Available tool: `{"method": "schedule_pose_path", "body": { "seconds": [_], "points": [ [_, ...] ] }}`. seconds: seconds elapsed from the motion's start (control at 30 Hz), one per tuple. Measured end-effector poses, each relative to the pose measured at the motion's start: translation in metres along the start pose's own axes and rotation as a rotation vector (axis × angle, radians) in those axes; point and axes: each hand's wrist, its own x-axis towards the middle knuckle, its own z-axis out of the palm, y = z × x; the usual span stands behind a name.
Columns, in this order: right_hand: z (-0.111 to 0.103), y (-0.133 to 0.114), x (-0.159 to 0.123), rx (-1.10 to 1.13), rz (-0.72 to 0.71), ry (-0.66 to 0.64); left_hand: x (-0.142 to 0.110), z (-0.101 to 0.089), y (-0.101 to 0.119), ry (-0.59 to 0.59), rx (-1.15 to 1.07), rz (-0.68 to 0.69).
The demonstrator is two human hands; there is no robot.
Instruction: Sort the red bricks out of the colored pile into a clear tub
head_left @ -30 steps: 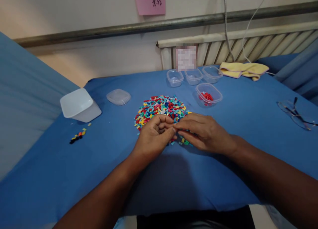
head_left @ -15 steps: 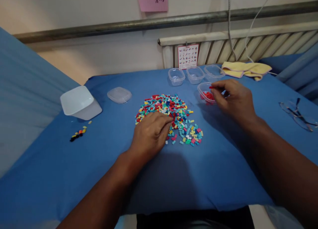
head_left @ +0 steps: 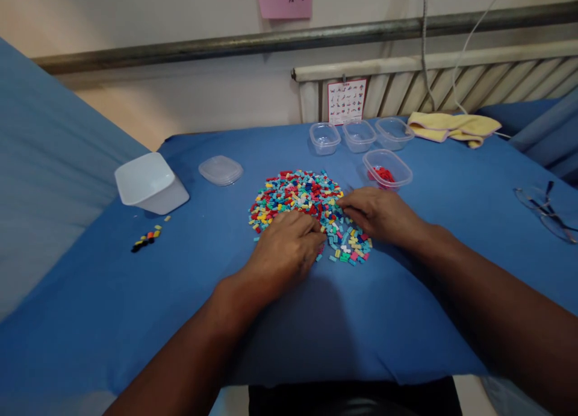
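- Blue cloth point(head_left: 180, 319), bearing the block pile point(head_left: 293, 193) centrally.
- Left hand point(head_left: 291, 244): on the pile's near edge, fingers curled; grip contents indeterminable.
- Right hand point(head_left: 377, 214): at its right side, fingertips bent; hold indeterminable.
- Tub point(head_left: 400, 176): contains red pieces.

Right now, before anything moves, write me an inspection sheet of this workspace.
Surface: blue cover, creased near the front edge.
Work items: mixed-colour pile; red pieces in the nearest clear tub; three more tubs behind.
Clutter: loose pieces beside the white bin; lid; yellow cloth; glasses far right.
Hands: left and right both at the pile; grip on any piece hidden.
Cables: grey cord and white cord hanging by the radiator.
Surroundings: wall pipe, pink note, chart; other people, nothing seen.
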Motion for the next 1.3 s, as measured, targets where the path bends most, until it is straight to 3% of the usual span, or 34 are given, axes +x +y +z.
{"method": "schedule_pose_path", "body": {
  "seconds": [0.37, 0.63, 0.8, 1.07, 1.2, 1.3],
  "points": [
    [-0.003, 0.004, 0.005, 0.001, 0.092, -0.166, 0.0, 0.004, 0.006, -0.091, -0.066, 0.016],
    [-0.005, 0.0, 0.001, -0.072, 0.1, -0.162, 0.001, -0.005, -0.007, 0.15, 0.018, -0.123],
    [-0.007, -0.003, 0.001, -0.06, 0.093, -0.188, 0.0, -0.005, -0.008, 0.133, 0.011, -0.144],
    [-0.008, -0.006, -0.001, -0.044, 0.212, -0.123, 0.001, -0.005, -0.006, 0.119, -0.005, -0.139],
    [-0.007, -0.009, 0.0, 0.072, 0.077, -0.004, 0.001, -0.006, -0.005, 0.119, 0.01, -0.157],
    [-0.002, -0.014, 0.004, 0.131, -0.019, -0.033, 0.001, -0.006, -0.005, 0.133, 0.004, -0.157]
  ]
}}
